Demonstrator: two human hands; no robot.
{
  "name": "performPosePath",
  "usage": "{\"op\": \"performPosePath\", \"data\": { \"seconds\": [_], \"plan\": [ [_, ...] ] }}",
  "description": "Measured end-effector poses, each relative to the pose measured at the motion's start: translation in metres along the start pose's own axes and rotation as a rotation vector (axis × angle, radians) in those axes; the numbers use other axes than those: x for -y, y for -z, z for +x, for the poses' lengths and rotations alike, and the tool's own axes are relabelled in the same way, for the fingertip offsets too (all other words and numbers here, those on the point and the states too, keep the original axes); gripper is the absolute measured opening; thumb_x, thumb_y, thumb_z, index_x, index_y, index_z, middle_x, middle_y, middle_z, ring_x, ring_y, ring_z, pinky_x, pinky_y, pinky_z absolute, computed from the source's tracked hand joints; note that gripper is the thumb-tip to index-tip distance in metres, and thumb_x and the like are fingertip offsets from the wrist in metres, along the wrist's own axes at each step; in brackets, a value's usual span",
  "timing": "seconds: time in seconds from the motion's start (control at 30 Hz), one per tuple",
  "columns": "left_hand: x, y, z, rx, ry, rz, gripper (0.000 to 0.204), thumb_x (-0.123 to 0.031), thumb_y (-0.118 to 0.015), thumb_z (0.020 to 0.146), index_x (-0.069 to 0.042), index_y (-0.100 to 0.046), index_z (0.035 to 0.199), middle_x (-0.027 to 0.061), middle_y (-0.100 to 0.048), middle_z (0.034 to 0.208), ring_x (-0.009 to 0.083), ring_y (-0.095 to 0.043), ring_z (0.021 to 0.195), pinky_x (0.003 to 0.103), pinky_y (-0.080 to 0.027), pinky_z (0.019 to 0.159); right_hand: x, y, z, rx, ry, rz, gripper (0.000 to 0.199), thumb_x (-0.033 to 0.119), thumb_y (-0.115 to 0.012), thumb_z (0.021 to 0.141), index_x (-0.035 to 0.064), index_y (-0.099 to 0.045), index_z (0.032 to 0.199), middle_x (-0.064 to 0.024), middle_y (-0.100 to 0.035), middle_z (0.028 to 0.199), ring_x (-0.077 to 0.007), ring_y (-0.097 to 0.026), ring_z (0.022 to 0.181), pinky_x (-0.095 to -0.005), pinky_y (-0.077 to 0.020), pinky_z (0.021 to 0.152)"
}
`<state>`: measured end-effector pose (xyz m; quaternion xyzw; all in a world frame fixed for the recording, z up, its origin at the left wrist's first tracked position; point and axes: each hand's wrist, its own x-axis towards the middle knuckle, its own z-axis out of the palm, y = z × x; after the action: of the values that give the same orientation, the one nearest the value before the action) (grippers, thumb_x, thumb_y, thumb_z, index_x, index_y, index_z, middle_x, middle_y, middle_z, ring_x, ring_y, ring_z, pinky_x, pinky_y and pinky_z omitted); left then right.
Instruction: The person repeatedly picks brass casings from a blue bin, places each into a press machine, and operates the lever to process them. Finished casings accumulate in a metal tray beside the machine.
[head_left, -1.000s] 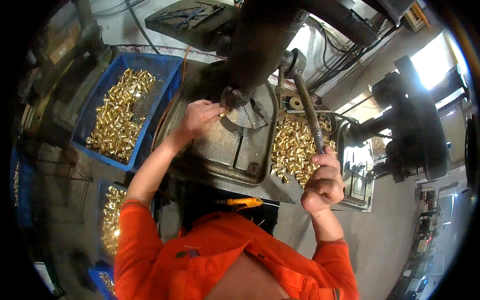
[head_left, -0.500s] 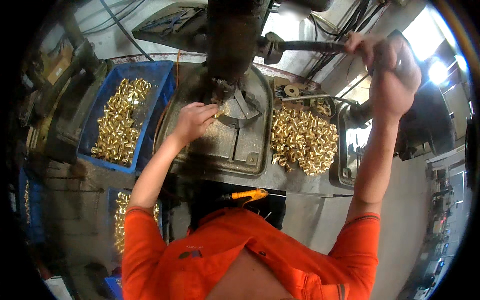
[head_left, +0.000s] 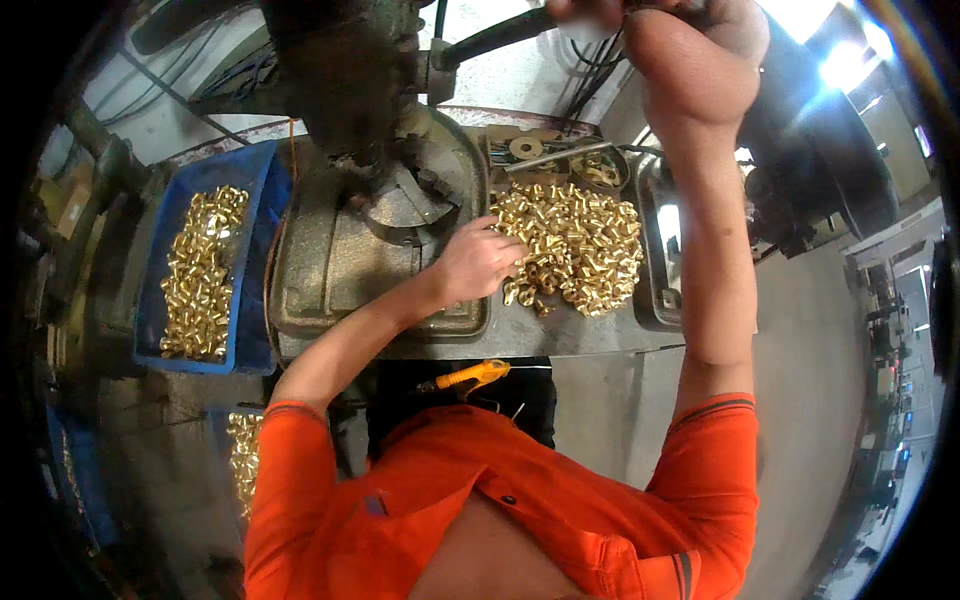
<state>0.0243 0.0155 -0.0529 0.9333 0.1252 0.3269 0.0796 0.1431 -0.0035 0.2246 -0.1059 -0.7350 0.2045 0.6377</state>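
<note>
My left hand (head_left: 482, 262) is at the left edge of a heap of small brass fittings (head_left: 585, 245), its fingers curled against the nearest pieces. What lies between those fingertips is hidden. Up at the top right, my right hand (head_left: 700, 50) is closed round the end of a dark lever (head_left: 500, 37), partly cut off by the picture's edge. That lever runs to the dark upright machine (head_left: 335, 90). Under the machine, a round metal fixture (head_left: 408, 205) sits on the grooved metal table (head_left: 350, 290); I cannot make out a fitting in it.
A blue bin (head_left: 238, 320) with brass fittings stands left of the machine table, and another, lower one is partly behind my left arm. Behind the heap are a metal rod (head_left: 560, 157) and a ring (head_left: 525, 148). A yellow air gun (head_left: 475, 376) hangs at the bench's front.
My left hand has moved from the machine's fixture rightward to the brass heap. My right hand remains on the lever. The whole view has shifted, with the machine now further left.
</note>
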Motion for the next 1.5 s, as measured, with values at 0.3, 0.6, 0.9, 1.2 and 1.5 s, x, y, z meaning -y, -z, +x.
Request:
{"op": "performPosePath", "data": {
  "seconds": [0.3, 0.6, 0.9, 1.2, 1.5],
  "plan": [
    [0.030, -0.081, 0.015, 0.381, 0.022, 0.239, 0.022, -0.010, -0.062, 0.064, -0.012, -0.061, 0.086, 0.0050, -0.060, 0.082, 0.0215, -0.060, 0.088, 0.050, -0.027, 0.100, 0.015, 0.000, -0.014, 0.032, -0.082, -0.524, 0.014, -0.009, -0.033, 0.063, 0.0022, -0.039, 0.069, -0.0133, -0.048, 0.070, -0.0295, -0.057, 0.078, -0.0358, -0.0440, 0.075],
    [-0.010, -0.006, 0.005, 0.326, 0.056, 0.074, 0.023, -0.022, -0.060, 0.071, -0.004, -0.062, 0.086, 0.0107, -0.060, 0.088, 0.0245, -0.056, 0.095, 0.053, -0.023, 0.103, 0.010, -0.007, -0.016, -0.001, -0.057, -0.247, 0.022, -0.009, -0.030, 0.051, 0.0062, -0.030, 0.068, -0.0130, -0.043, 0.063, -0.0310, -0.053, 0.072, -0.0382, -0.0434, 0.073],
    [0.012, 0.222, -0.151, -0.365, 0.803, -0.202, 0.018, -0.010, -0.066, 0.073, -0.004, -0.065, 0.090, 0.0068, -0.065, 0.076, 0.0128, -0.058, 0.063, 0.029, -0.047, 0.060, 0.005, 0.004, -0.020, 0.073, -0.049, -0.221, 0.027, 0.015, -0.061, 0.069, 0.0098, -0.034, 0.072, -0.0089, -0.042, 0.066, -0.0299, -0.052, 0.075, -0.0489, -0.0390, 0.084],
    [0.162, 0.271, -0.324, -0.094, 1.364, 0.521, 0.029, -0.008, -0.059, 0.070, -0.005, -0.062, 0.100, 0.0149, -0.064, 0.090, 0.0262, -0.062, 0.086, 0.037, -0.049, 0.073, 0.007, 0.004, -0.016, 0.061, -0.036, -0.194, 0.020, 0.008, -0.052, 0.067, 0.0100, -0.033, 0.072, -0.0083, -0.041, 0.068, -0.0272, -0.046, 0.072, -0.0439, -0.0367, 0.080],
    [0.207, 0.245, -0.285, 0.381, 1.348, 0.848, 0.015, -0.010, -0.056, 0.074, -0.008, -0.067, 0.085, 0.0111, -0.065, 0.093, 0.0246, -0.063, 0.087, 0.038, -0.051, 0.072, 0.008, 0.002, -0.016, 0.108, -0.040, -0.095, 0.014, -0.002, -0.045, 0.077, 0.0062, -0.036, 0.070, -0.0132, -0.044, 0.074, -0.0294, -0.048, 0.078, -0.0524, -0.0373, 0.090]
  ]
}}
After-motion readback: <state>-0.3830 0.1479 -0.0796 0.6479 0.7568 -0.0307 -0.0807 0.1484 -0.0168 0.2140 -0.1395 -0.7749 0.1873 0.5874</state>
